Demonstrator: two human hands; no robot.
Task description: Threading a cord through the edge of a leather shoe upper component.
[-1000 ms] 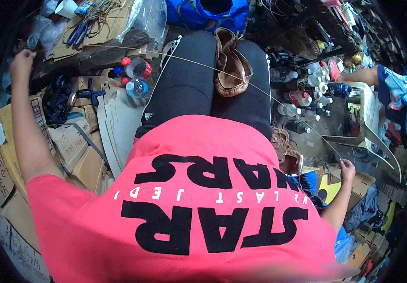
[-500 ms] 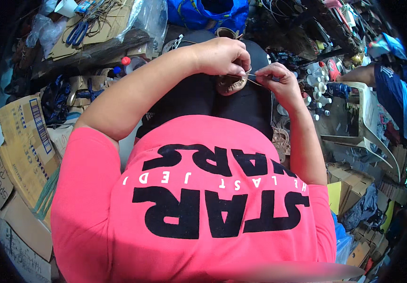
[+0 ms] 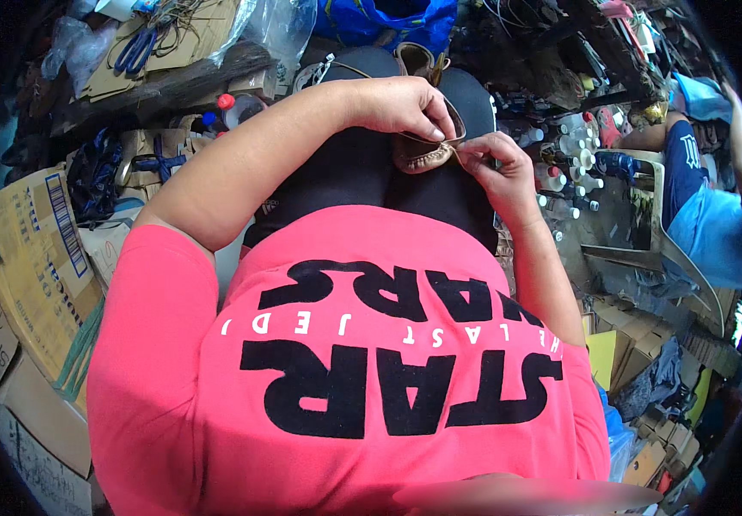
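Note:
A brown leather moccasin-style shoe [image 3: 421,158] with a gathered toe seam rests across my thighs, toe toward me. My left hand [image 3: 414,107] is closed at the shoe's opening, thumb and fingertips at its upper edge beside the seam. Close by on the right, my right hand [image 3: 504,168] pinches a thin thread [image 3: 456,150] right at the end of the seam. Whether a needle is in those fingers is too small to tell. The shoe's middle is partly hidden behind my left hand.
Cardboard boxes [image 3: 40,258] stand at the left. Blue-handled scissors [image 3: 135,52] lie on cardboard at the far left, and a blue bag [image 3: 384,26] is ahead. Several plastic bottles [image 3: 579,163] and a pale plastic chair [image 3: 676,249] are at the right, near another person's leg [image 3: 680,159].
My right hand has drawn closer to the shoe, and the strands stretched between my hands have shortened. My left hand has shifted slightly right and down. The other person at the right has moved.

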